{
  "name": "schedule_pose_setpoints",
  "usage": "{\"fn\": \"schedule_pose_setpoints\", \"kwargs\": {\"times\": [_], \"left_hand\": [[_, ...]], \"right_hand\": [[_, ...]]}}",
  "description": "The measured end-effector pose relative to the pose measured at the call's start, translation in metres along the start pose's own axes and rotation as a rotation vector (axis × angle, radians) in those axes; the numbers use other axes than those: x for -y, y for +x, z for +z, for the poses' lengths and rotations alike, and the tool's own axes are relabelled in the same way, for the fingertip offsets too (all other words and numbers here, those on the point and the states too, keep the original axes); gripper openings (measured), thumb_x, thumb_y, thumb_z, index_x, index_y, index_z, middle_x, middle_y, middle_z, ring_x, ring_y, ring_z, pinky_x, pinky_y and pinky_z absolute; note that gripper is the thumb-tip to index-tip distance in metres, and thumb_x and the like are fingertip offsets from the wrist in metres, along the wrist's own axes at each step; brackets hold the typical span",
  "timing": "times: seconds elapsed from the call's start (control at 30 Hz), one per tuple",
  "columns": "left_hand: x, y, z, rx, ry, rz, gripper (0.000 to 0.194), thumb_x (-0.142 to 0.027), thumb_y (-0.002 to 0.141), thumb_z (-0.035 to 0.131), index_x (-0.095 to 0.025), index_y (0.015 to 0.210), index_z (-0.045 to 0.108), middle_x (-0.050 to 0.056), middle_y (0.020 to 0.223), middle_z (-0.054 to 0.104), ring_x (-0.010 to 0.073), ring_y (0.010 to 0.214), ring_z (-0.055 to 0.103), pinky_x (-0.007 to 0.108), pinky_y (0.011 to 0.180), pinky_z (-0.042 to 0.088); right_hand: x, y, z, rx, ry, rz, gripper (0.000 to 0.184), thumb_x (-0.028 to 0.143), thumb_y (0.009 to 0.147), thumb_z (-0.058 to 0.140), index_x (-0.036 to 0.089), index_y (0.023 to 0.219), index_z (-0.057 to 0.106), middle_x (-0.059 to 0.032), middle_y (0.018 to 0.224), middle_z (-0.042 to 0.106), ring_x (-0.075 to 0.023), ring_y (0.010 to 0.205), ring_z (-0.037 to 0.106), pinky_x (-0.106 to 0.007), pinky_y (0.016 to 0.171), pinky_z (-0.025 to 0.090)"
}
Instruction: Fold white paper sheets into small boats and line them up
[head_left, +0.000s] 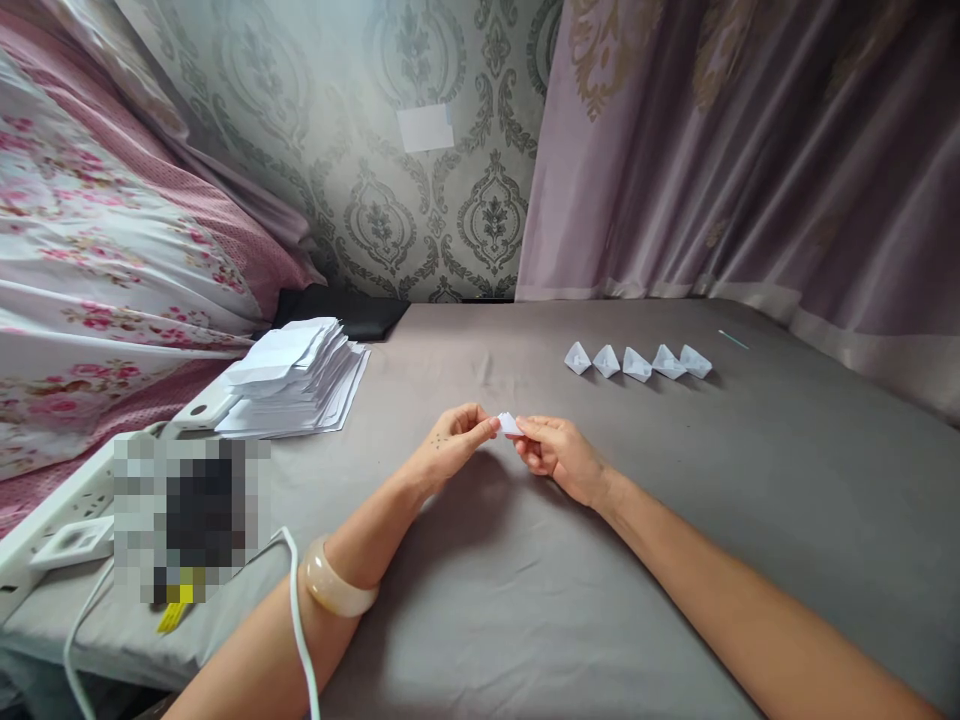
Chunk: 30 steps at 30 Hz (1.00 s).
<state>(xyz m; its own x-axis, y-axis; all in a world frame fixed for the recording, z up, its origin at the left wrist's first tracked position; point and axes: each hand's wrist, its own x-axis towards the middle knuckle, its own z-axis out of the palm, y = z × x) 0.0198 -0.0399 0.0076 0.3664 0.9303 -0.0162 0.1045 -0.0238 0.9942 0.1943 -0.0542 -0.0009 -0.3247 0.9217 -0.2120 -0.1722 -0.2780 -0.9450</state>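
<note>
Between my two hands, above the middle of the table, is a small piece of folded white paper. My left hand pinches its left side between thumb and fingers. On the other side, my right hand grips it with thumb and forefinger, the remaining fingers curled below. Farther back on the right, several folded paper boats stand in a row, close together. A tall stack of white paper sheets lies at the left, beyond my left hand.
White power strips line the left edge. A white cable passes across my left forearm by the bangle. A blurred dark object sits nearby. A black folder-like item and a thin greenish stick lie farther back.
</note>
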Motion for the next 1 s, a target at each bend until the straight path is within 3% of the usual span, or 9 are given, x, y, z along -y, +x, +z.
{"fn": "schedule_pose_setpoints", "kwargs": {"times": [0.1,0.23,0.33,0.43,0.53,0.63,0.83,1.0], "left_hand": [[0.002,0.000,-0.003,0.042,0.051,-0.021,0.034,-0.047,0.078,0.060,-0.016,0.068,0.051,-0.004,0.062,0.044,0.0085,0.058,0.035,0.023,0.056,0.025],[0.002,0.000,-0.005,0.077,0.030,-0.038,0.036,-0.051,0.076,0.060,-0.015,0.074,0.060,-0.003,0.066,0.050,0.0089,0.061,0.041,0.023,0.058,0.031],[0.001,0.000,-0.006,0.074,0.018,-0.020,0.037,-0.051,0.073,0.065,-0.015,0.075,0.062,-0.002,0.066,0.052,0.0084,0.060,0.041,0.022,0.057,0.031],[0.003,0.001,-0.007,0.022,0.076,0.030,0.037,-0.050,0.073,0.064,-0.014,0.071,0.059,-0.003,0.063,0.049,0.0076,0.058,0.038,0.022,0.055,0.029],[0.008,0.003,-0.006,-0.019,0.165,0.098,0.036,-0.049,0.077,0.061,-0.014,0.069,0.055,-0.004,0.060,0.044,0.0071,0.055,0.034,0.021,0.052,0.027],[0.011,0.004,-0.003,-0.028,0.261,0.154,0.035,-0.048,0.080,0.057,-0.014,0.069,0.054,-0.004,0.059,0.043,0.0074,0.055,0.033,0.021,0.050,0.027],[0.011,0.002,-0.002,-0.049,0.382,0.205,0.036,-0.048,0.083,0.053,-0.015,0.072,0.059,-0.002,0.063,0.052,0.0092,0.058,0.040,0.022,0.054,0.033],[0.016,0.010,-0.006,-0.099,0.451,0.337,0.023,-0.039,0.083,0.057,-0.018,0.083,0.066,0.004,0.084,0.063,0.0131,0.073,0.053,0.023,0.065,0.041]], "right_hand": [[-0.001,0.002,-0.002,0.010,-0.097,-0.049,0.036,0.050,0.071,0.067,0.015,0.069,0.058,0.0055,0.055,0.044,-0.0044,0.046,0.028,-0.024,0.046,0.016],[-0.001,0.002,-0.001,-0.068,-0.204,-0.184,0.035,0.050,0.069,0.068,0.017,0.069,0.057,0.0069,0.054,0.041,-0.0056,0.049,0.029,-0.024,0.048,0.021],[-0.002,0.000,0.000,-0.102,-0.254,-0.201,0.035,0.051,0.071,0.066,0.017,0.068,0.057,0.0070,0.053,0.041,-0.0061,0.049,0.031,-0.024,0.048,0.024],[-0.003,-0.001,0.000,-0.115,-0.337,-0.205,0.035,0.052,0.073,0.064,0.017,0.070,0.060,0.0052,0.056,0.047,-0.0072,0.051,0.038,-0.024,0.050,0.030],[-0.004,-0.001,0.000,-0.141,-0.380,-0.225,0.035,0.051,0.071,0.065,0.018,0.084,0.066,0.0013,0.072,0.059,-0.0093,0.060,0.047,-0.024,0.055,0.036],[-0.005,0.002,0.001,-0.175,-0.386,-0.241,0.037,0.049,0.070,0.066,0.018,0.089,0.069,0.0000,0.072,0.061,-0.0104,0.062,0.049,-0.025,0.058,0.039],[-0.007,0.008,-0.001,-0.222,-0.473,-0.354,0.028,0.046,0.071,0.066,0.018,0.073,0.069,0.0021,0.056,0.053,-0.0107,0.055,0.044,-0.026,0.054,0.037],[-0.011,0.017,-0.009,-0.207,-0.647,-0.478,0.021,0.040,0.077,0.062,0.023,0.082,0.072,-0.0014,0.077,0.063,-0.0139,0.070,0.053,-0.027,0.065,0.041]]}}
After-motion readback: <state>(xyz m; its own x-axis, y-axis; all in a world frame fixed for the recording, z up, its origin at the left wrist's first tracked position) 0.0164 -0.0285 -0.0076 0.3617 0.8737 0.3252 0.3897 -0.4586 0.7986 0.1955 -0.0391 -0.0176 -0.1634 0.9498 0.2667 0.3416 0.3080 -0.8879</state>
